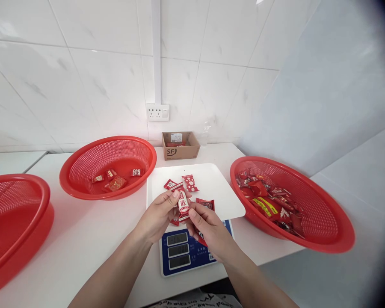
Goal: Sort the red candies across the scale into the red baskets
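Two bare forearms enter from the bottom edge, meeting over a blue-faced digital scale (pixel 182 250) with three dark display windows and a smooth white square pan (pixel 211 188), rounded at the corners. Left hand (pixel 158 216) and right hand (pixel 208 226) are both curled narrow, fingertips pinching one glossy red-and-white candy wrapper (pixel 182 204) between them, held upright just above the pan's near edge; the left thumb presses its top, the right fingers grip its lower side. A second red wrapper seems tucked under the right palm, though the view there is too crowded to be sure. On the pan lie a few loose candies (pixel 190 182), crinkled foil, red with white dots or print. To the right, a round red plastic basket (pixel 321 231) with fine mesh walls holds a heap of mixed red packets. To the left, a matching basket (pixel 83 171) holds only a handful of packets. A third red basket (pixel 19 214) sits at the far left edge. Behind the pan stands a small open cardboard box (pixel 180 145), matte brown. White countertop (pixel 93 231), smooth; glossy marbled wall tiles with a white socket (pixel 158 112).
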`<control>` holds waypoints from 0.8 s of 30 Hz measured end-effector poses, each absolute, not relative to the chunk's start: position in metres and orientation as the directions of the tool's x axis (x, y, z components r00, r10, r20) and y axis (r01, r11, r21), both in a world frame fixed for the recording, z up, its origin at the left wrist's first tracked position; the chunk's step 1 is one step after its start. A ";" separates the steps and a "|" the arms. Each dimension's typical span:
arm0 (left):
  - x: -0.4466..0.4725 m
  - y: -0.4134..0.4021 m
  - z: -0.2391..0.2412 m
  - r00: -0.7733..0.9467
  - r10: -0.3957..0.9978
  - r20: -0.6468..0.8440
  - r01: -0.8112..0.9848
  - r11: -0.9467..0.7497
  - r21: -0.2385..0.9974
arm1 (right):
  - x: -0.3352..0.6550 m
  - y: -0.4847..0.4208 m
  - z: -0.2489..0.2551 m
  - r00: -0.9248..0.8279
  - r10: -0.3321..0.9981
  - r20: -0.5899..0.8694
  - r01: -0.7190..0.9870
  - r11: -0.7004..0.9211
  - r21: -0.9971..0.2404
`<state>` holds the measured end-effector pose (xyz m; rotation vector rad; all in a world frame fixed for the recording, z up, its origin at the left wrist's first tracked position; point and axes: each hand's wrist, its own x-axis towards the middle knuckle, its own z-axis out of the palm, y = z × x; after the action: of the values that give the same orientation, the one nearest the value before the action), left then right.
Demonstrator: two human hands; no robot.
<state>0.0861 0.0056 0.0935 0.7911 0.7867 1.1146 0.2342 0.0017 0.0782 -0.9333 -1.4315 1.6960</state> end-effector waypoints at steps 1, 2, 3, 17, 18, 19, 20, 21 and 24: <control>0.086 0.005 0.094 0.260 0.956 -0.135 -0.457 0.245 0.855 | 0.235 0.002 0.079 -0.482 0.873 -0.075 -0.066 -0.122 -0.990; 0.086 0.005 0.094 0.278 0.953 -0.125 -0.454 0.245 0.857 | 0.235 0.002 0.079 -0.484 0.872 -0.071 -0.061 -0.114 -0.992; 0.085 0.005 0.094 0.297 0.948 -0.114 -0.444 0.243 0.862 | 0.235 0.001 0.080 -0.491 0.869 -0.068 -0.053 -0.107 -0.993; 0.084 0.003 0.093 0.293 0.954 -0.057 -0.252 0.134 0.958 | 0.238 0.002 0.085 -0.435 0.896 0.088 0.064 0.128 -0.990; 0.084 0.004 0.093 0.275 0.960 -0.044 -0.233 0.111 0.966 | 0.238 0.001 0.087 -0.440 0.891 0.114 0.076 0.163 -0.984; 0.084 0.004 0.093 0.264 0.964 -0.027 -0.210 0.085 0.974 | 0.237 0.000 0.088 -0.445 0.886 0.132 0.082 0.187 -0.979; 0.084 0.004 0.093 0.263 0.965 -0.010 -0.187 0.061 0.981 | 0.237 -0.001 0.089 -0.450 0.882 0.143 0.084 0.200 -0.976; 0.084 0.004 0.094 0.274 0.962 0.006 -0.168 0.042 0.985 | 0.236 -0.003 0.089 -0.458 0.877 0.144 0.083 0.203 -0.976; 0.085 0.000 0.100 0.342 0.939 0.023 -0.148 0.029 0.989 | 0.236 -0.008 0.087 -0.496 0.861 0.113 0.071 0.170 -0.983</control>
<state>0.0848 0.0002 0.0995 1.2423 0.8446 1.0149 0.2357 -0.0084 0.0871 -0.8915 -1.7321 1.3972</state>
